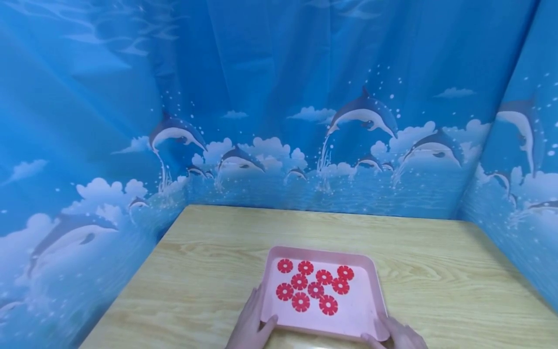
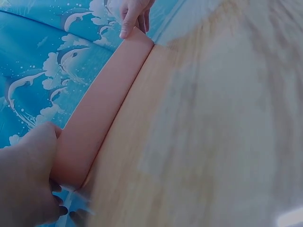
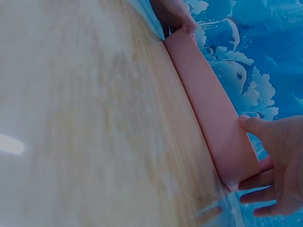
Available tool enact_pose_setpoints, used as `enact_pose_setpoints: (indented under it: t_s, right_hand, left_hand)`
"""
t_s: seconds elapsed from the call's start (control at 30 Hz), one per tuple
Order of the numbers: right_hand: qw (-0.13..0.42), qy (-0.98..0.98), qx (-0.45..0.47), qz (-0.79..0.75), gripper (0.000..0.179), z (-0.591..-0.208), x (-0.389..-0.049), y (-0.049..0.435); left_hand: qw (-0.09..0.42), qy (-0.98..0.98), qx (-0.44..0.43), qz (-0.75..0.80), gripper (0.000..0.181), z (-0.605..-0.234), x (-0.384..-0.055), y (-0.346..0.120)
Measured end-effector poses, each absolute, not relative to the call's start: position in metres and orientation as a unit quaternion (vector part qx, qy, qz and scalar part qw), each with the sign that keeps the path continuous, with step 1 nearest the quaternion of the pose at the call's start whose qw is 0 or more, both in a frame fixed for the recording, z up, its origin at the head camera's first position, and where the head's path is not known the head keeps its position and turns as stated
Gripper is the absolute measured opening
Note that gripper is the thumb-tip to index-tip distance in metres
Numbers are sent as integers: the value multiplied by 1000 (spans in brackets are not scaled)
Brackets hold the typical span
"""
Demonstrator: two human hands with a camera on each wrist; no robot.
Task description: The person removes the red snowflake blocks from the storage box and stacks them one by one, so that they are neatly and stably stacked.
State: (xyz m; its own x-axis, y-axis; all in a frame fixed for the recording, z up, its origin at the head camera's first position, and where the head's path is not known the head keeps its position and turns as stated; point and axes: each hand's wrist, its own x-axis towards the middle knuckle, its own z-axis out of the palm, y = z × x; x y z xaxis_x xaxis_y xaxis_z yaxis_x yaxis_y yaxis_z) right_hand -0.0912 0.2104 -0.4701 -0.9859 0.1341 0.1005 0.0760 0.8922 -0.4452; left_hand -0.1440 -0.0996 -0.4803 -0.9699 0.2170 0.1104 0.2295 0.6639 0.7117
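Observation:
A shallow pink tray (image 1: 355, 317) sits on the wooden table, turned slightly. Inside it lie several red notched plastic discs (image 1: 301, 301), each with a pale centre, mostly toward the left and middle. My left hand (image 1: 252, 322) grips the near left corner, fingers along the side and thumb on the front edge. At the near right corner my right hand (image 1: 398, 334) holds the tray likewise; in the right wrist view its thumb presses the front wall (image 3: 208, 109) while the fingers (image 3: 260, 195) spread round the corner. The left wrist view shows the left hand (image 2: 31, 175) at its own corner.
The light wood-grain table (image 1: 209, 271) extends behind and to both sides of the tray. Blue curtains (image 1: 270, 72) printed with dolphins and clouds stand along its back, left and right edges.

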Motion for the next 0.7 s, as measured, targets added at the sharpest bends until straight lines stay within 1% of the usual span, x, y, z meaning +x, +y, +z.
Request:
enact_pose_setpoints:
  t_s: [0.07,0.1,0.3,0.37,0.47,0.53,0.63,0.7]
  right_hand:
    - [86,-972,-37,216,80,-471,-91,211]
    - [87,-972,-35,214,80,-471,-91,211]
    - [47,-973,-31,225,80,-457,-97,218]
    - [48,-972,-35,229,77,-446,-102,220]
    - [78,-967,-36,240,69,-431,-112,220]
    - [112,-958,-30,263,62,-425,-121,219]
    - [149,-942,-1,300,52,-422,-140,219]
    - [161,-935,21,314,44,-424,-155,218]
  left_hand:
    - [7,-912,-123,-391,71,-480,-143,-100]
    - [5,-913,-123,-390,71,-480,-143,-100]
    - [-7,-903,-93,-420,69,-474,-144,-100]
    - [1,-893,-80,-443,68,-471,-147,-100]
    - [26,-876,-66,-477,63,-466,-159,-102]
    - [46,-866,-62,-495,59,-464,-170,-101]
    - [73,-852,-73,-514,50,-464,-189,-100]
    - [86,-845,-85,-521,45,-466,-200,-99]
